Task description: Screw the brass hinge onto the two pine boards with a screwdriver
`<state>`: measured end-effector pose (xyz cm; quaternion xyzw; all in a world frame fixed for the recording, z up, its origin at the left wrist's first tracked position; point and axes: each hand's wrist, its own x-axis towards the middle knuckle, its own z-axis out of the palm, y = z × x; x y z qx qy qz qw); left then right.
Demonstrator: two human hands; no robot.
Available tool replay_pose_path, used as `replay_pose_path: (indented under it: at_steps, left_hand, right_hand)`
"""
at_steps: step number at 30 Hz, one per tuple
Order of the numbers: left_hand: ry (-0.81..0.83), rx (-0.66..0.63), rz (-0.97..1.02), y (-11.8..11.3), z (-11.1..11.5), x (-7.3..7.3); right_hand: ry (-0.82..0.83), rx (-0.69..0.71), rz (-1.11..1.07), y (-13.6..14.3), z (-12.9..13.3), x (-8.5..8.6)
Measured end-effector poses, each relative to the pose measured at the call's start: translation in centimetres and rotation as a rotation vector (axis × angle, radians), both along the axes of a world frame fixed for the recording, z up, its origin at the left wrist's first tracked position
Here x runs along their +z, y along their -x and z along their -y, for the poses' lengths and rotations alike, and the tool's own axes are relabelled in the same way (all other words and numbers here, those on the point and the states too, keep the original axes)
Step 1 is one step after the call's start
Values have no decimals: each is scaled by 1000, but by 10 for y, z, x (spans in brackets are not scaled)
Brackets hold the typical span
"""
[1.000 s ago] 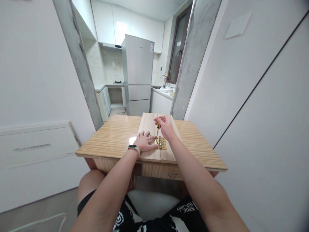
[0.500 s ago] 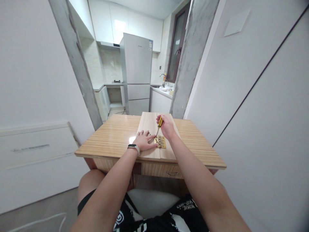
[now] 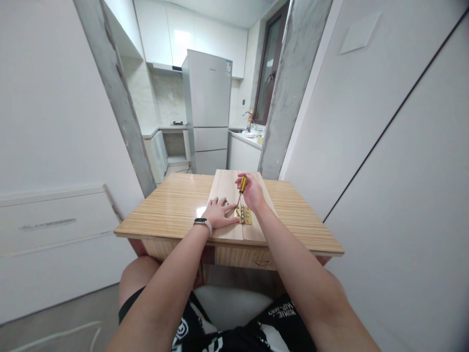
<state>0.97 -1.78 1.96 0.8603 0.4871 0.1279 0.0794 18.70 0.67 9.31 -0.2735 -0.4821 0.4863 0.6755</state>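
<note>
My right hand grips a screwdriver with a yellow and black handle. Its shaft slants down to the left leaf of a brass hinge, where the tip is too small to make out clearly. The hinge lies across the seam between two pale wooden boards. My left hand rests flat on the left board with its fingers spread, thumb and index finger reaching the hinge's left edge. Something small and dark shows beside the left fingers, too small to name.
Beneath the boards stands a wood-grain table with a drawer in front. Beyond it are a grey fridge, a counter with a sink and white cabinets. A white wall rises close on the right.
The fingers of my right hand have loosened and shifted slightly around the screwdriver handle. My left hand, the hinge and the boards stay in place.
</note>
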Motion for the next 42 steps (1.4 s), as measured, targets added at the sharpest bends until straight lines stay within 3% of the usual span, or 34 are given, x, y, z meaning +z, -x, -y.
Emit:
replay_pose_path:
  at_steps: [14, 22, 37, 42]
  left_hand:
    - [-3, 1, -4, 1, -1, 0]
    - [-4, -5, 11, 0, -1, -1]
    - [-20, -1, -1, 0, -3, -4]
    - [-10, 2, -2, 0, -2, -2]
  right_hand:
    - [1, -88, 7, 5, -2, -3]
    - [4, 0, 39, 5, 3, 4]
    - [-11, -120, 29, 5, -5, -4]
    - [-20, -69, 67, 4, 3, 1]
